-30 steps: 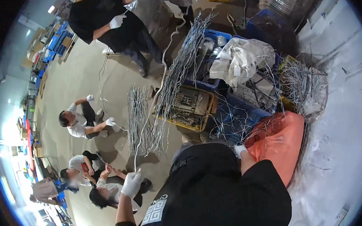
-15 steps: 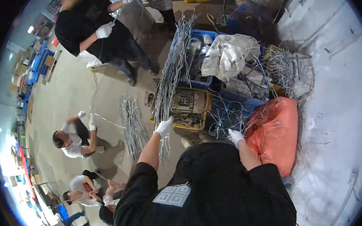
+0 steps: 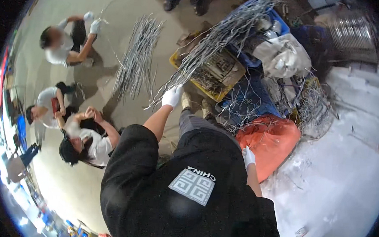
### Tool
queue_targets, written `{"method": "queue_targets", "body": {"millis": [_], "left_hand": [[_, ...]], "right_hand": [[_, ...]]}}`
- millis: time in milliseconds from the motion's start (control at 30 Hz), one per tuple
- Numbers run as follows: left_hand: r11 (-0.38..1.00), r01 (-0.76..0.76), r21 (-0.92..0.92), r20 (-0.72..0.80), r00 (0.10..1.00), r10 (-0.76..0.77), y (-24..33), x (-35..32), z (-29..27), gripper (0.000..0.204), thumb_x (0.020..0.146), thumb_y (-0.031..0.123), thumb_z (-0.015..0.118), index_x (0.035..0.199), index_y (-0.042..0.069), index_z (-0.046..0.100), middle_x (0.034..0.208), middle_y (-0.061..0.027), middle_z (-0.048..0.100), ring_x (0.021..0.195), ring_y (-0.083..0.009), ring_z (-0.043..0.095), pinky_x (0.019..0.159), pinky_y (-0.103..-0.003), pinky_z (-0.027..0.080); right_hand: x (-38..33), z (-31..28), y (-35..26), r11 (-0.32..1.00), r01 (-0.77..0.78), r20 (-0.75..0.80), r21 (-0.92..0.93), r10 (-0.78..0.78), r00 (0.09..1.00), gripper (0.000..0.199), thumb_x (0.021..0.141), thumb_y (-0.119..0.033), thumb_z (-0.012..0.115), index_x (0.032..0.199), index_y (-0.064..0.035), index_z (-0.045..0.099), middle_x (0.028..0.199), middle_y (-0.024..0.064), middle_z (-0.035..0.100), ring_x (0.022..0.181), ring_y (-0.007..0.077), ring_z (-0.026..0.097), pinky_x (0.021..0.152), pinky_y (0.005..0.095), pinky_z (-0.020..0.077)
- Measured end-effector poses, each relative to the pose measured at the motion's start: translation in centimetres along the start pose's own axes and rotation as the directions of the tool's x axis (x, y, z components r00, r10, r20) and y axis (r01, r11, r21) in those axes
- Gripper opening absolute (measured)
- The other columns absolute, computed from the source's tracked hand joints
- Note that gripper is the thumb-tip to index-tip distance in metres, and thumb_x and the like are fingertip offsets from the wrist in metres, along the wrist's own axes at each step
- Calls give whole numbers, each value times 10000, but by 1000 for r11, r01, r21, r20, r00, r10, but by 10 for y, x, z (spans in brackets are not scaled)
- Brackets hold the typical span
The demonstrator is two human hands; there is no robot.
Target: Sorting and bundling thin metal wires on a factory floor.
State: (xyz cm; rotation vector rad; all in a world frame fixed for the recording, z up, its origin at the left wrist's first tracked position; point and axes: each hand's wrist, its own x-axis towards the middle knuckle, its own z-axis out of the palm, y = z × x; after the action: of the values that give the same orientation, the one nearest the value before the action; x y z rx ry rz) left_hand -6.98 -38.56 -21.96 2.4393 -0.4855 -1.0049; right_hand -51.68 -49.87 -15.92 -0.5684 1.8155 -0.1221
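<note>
A long bundle of twisted grey metal wires (image 3: 215, 44) lies slantwise across a yellow crate (image 3: 208, 92) and a blue crate (image 3: 279, 20). My left hand (image 3: 172, 95), in a white glove, is closed at the bundle's near end; its fingers are partly hidden. Lower on the right, my gloved right hand (image 3: 248, 157) hangs beside an orange-red sack (image 3: 268, 145), with its fingers loosely extended and nothing visible in them. Thin, tangled wires (image 3: 242, 106) spread over blue material between the yellow crate and the sack.
Another wire bundle (image 3: 137, 56) lies on the floor to the left. People in light shirts sit or crouch along the left, one wearing white gloves (image 3: 95, 26). A white sack (image 3: 284, 55) covers part of the blue crate. More tangled wire (image 3: 316, 111) is heaped near the right wall.
The view has turned, so the crates now slant to the upper right. My right hand has moved from the tangled wires to beside the orange-red sack. My left hand remains at the bundle's end.
</note>
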Motion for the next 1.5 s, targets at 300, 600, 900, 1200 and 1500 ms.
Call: {"method": "queue_targets", "body": {"millis": [300, 600, 900, 1200, 1500], "left_hand": [[968, 242, 68, -20, 970, -241, -32, 34, 18, 545, 879, 488, 303, 978, 80, 650, 987, -145, 644, 880, -373, 598, 754, -438, 468], [936, 347, 52, -198, 923, -331, -36, 43, 24, 441, 847, 401, 413, 850, 35, 658, 875, -185, 643, 809, -375, 609, 701, -440, 484], [964, 249, -95, -344, 901, -266, -114, 16, -17, 438, 863, 416, 412, 817, 34, 622, 802, -165, 645, 743, -373, 583, 685, -406, 460], [997, -26, 73, -64, 997, 31, -88, -15, -25, 438, 858, 420, 468, 795, 13, 617, 749, -180, 627, 658, -388, 547, 634, -403, 446], [979, 204, 13, 377, 905, -194, -93, -32, 8, 486, 853, 429, 478, 817, -32, 628, 740, -128, 638, 638, -262, 563, 625, -340, 449]], "right_hand": [[-30, 23, -52, 968, 129, 72, -214, -116, 991, 383, 887, -410, 497, 1000, -51, 568, 786, 63, 588, 614, 113, 528, 541, 205, 421], [-37, 5, -47, 920, 216, 98, -328, -195, 976, 399, 889, -432, 483, 1003, -59, 569, 799, 47, 591, 607, 105, 518, 532, 213, 417], [-45, -1, -19, 919, 176, 129, -351, -139, 982, 391, 881, -419, 505, 995, -53, 584, 802, 48, 597, 602, 98, 518, 532, 206, 410], [-10, 59, -32, 939, 208, 196, -275, -158, 968, 382, 874, -406, 528, 987, -48, 600, 804, 49, 602, 597, 91, 518, 532, 198, 403], [21, 80, -18, 906, 239, 206, -349, -174, 963, 377, 881, -414, 499, 1001, -69, 591, 821, 49, 606, 613, 120, 531, 556, 210, 406]]}}
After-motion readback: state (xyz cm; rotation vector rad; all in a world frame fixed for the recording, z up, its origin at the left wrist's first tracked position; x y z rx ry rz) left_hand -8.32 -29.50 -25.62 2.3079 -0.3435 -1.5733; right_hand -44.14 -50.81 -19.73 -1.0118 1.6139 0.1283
